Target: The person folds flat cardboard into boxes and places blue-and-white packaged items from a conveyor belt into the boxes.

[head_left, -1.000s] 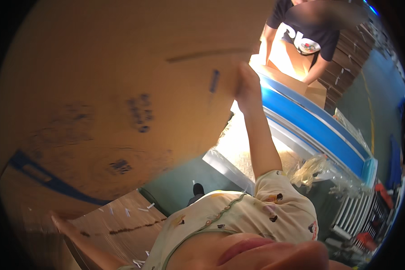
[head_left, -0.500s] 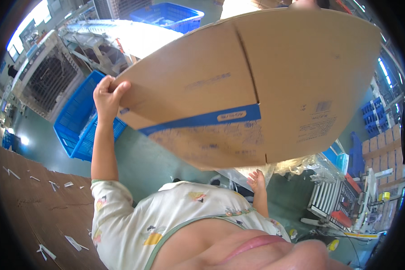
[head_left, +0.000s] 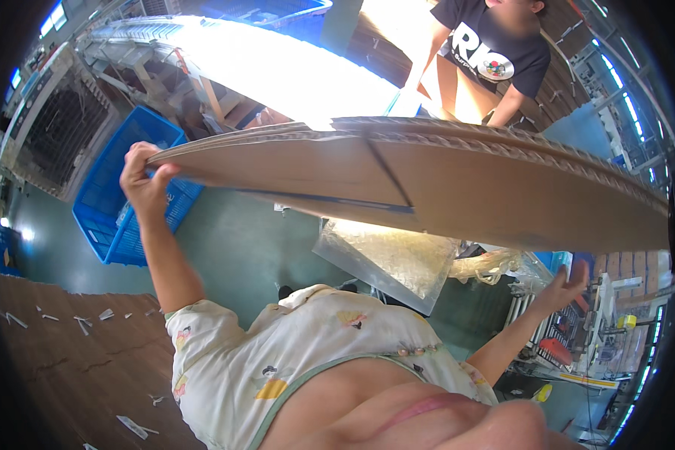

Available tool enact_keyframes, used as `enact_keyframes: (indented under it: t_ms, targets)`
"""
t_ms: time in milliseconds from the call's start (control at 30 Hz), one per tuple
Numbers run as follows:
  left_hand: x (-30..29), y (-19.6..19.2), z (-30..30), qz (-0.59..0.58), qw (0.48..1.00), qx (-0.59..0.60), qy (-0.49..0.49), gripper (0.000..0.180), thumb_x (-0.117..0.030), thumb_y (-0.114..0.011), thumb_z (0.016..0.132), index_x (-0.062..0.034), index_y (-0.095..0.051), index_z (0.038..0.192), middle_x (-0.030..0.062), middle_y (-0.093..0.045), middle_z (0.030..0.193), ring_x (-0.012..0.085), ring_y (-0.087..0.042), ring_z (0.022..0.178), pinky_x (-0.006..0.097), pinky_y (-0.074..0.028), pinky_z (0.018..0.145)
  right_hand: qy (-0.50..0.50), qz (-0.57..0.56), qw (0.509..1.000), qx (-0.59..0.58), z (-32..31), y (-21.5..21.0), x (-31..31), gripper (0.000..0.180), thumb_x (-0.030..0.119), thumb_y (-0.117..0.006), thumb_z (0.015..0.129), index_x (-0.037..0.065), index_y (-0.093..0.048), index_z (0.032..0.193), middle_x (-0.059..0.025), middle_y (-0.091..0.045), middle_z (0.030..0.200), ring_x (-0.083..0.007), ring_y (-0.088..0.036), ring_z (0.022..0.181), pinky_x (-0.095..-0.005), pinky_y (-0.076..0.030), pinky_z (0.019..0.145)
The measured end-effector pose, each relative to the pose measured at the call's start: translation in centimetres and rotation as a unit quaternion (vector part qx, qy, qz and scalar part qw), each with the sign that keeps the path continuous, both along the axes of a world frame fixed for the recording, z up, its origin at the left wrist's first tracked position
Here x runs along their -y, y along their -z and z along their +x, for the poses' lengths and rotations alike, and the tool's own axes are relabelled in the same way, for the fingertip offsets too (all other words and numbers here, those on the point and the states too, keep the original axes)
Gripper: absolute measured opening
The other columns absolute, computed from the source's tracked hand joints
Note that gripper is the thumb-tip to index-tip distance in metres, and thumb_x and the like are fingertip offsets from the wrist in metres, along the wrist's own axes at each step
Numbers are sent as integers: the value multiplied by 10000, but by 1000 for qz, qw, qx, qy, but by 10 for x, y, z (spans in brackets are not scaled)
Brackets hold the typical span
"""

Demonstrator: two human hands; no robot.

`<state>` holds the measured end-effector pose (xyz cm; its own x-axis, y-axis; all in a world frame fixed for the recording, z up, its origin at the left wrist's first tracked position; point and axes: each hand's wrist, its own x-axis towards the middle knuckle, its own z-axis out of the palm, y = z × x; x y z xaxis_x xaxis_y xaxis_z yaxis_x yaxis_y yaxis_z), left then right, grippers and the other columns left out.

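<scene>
Green workshop floor (head_left: 232,247) lies below us. Our left hand (head_left: 144,180) grips the near corner of a flattened cardboard box (head_left: 442,184); our right hand (head_left: 566,283) spreads open beneath its far edge. Box remains unfolded; blue crate (head_left: 120,187) behind.

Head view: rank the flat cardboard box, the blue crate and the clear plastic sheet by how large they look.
1. Flat cardboard box, held up by the left hand; it is nearest the camera, which inflates it.
2. Blue crate on the floor.
3. Clear plastic sheet, partly hidden behind the box, so its rank below the crate is unsure.
</scene>
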<state>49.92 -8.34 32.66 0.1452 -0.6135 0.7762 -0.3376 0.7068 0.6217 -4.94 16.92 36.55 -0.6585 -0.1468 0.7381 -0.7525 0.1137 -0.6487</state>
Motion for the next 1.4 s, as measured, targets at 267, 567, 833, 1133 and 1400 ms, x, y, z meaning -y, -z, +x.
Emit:
enact_keyframes:
  t_ms: [267, 567, 833, 1133, 1400]
  targets:
    - [-7, 8, 36, 11, 981, 177, -83, 439, -431, -758, 529, -68, -531, 628, 3, -442, 602, 140, -431, 642, 282, -310, 662, -340, 20, 904, 259, -88, 66, 56, 347, -20, -465, 599, 10, -550, 934, -15, -546, 838, -112, -507, 740, -209, -391, 665]
    - [-12, 9, -99, -102, 943, 316, -18, 392, -406, -739, 513, -103, -508, 607, -1, -469, 584, 179, -466, 593, 308, -348, 642, -82, -3, 887, 455, -126, 148, 0, 227, -17, -474, 727, 23, -554, 935, -31, -553, 815, -105, -505, 745, -220, -402, 638]
    - [12, -38, -158, 47, 813, 556, 168, 327, -374, -590, 746, -66, -516, 663, 70, -521, 563, 243, -549, 574, 352, -416, 560, -100, 182, 952, -223, 28, 4, 65, 274, 85, -487, 799, 14, -526, 1061, -135, -518, 1125, -264, -479, 1049, -382, -323, 945]
    - [73, -50, -185, 276, 710, 594, 257, 472, -504, -353, 853, -123, -595, 993, 131, -621, 858, 296, -574, 846, 384, -413, 760, -181, 331, 871, -314, 60, 46, 115, 472, 301, -495, 802, 70, -452, 1212, -90, -448, 1235, -276, -363, 1182, -471, -167, 1016]
    - [110, -32, -204, 295, 660, 659, 208, 547, -512, -372, 856, -71, -479, 1162, 164, -565, 1059, 317, -532, 984, 379, -410, 849, -263, 250, 897, -251, 87, 46, 73, 332, 404, -494, 750, 102, -563, 868, -37, -568, 867, -248, -483, 972, -449, -185, 975]
